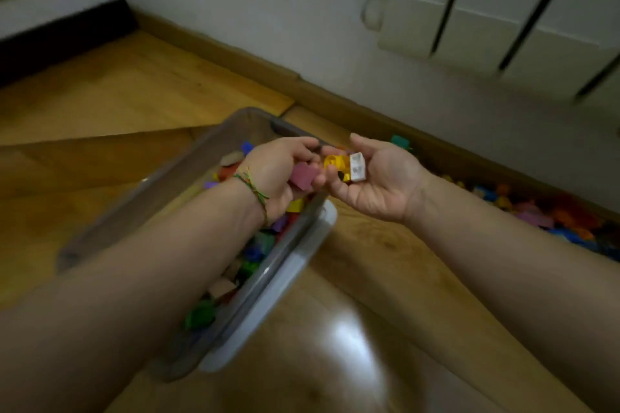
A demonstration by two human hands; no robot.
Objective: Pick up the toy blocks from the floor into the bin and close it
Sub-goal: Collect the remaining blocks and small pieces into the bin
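Note:
A clear plastic bin (161, 198) stands on the wooden floor and holds several coloured toy blocks. Above its far end, my left hand (278, 174) grips a pink block (303, 176). My right hand (379, 178) is palm up beside it, with its fingers curled under a yellow block (337, 164) and a white block (358, 167). The two hands nearly touch over the bin's right rim. A pile of loose blocks (550, 214) lies on the floor along the skirting board at the right.
A white lid (295, 278) lies against the bin's right side. A teal block (400, 141) sits by the skirting board behind my right hand. White cabinet doors (503, 27) fill the wall at the upper right. A dark step edge (63, 33) crosses the upper left.

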